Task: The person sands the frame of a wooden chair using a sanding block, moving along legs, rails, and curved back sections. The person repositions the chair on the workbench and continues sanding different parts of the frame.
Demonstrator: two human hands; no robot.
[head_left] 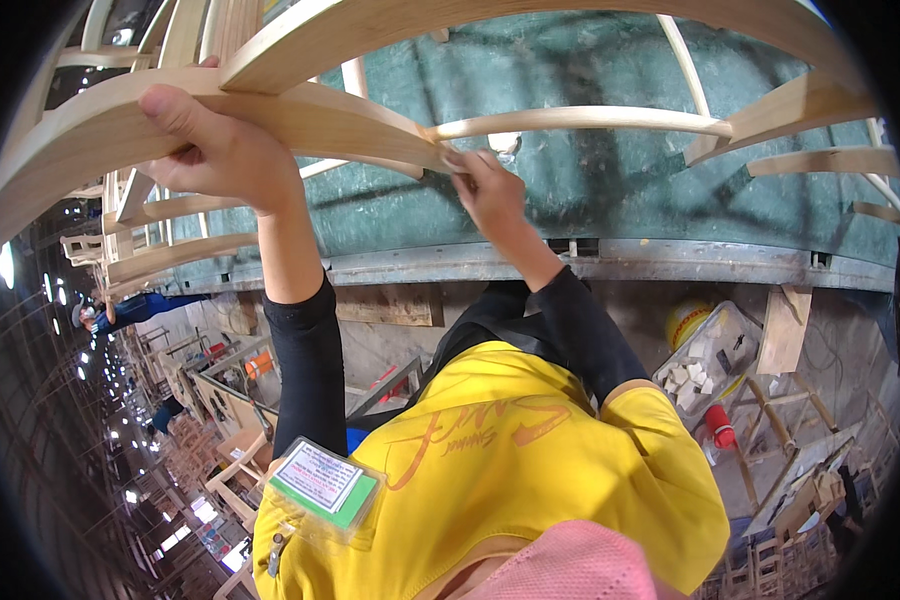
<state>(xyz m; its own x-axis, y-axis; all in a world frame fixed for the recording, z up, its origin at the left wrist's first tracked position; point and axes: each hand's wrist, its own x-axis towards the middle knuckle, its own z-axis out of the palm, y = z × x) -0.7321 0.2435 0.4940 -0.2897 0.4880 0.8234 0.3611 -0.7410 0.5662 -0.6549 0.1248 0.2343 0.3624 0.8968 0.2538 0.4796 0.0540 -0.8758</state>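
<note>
A pale, unpainted wooden chair frame [345, 118] lies across the green worktop, its curved parts reaching over the top of the view. My left hand [220, 145] is closed round one broad curved piece of it, thumb on the near face and fingers mostly hidden behind. Fingers pinched, my right hand [492, 190] presses at the tapered end of that same piece, beside the joint with a thin round rung [580, 120]. Something small and pale shows at its fingertips, too small to name. A whitish lump [505, 143] sits on the worktop just beyond that hand.
The green worktop [610, 205] ends in a metal edge [410, 262] in front of me. More wooden frames [180, 212] stand at the left. Below right are a grey tray [715, 350] of pale blocks, a yellow bucket [684, 322] and a red bottle [720, 427]. Another person [135, 310] is far left.
</note>
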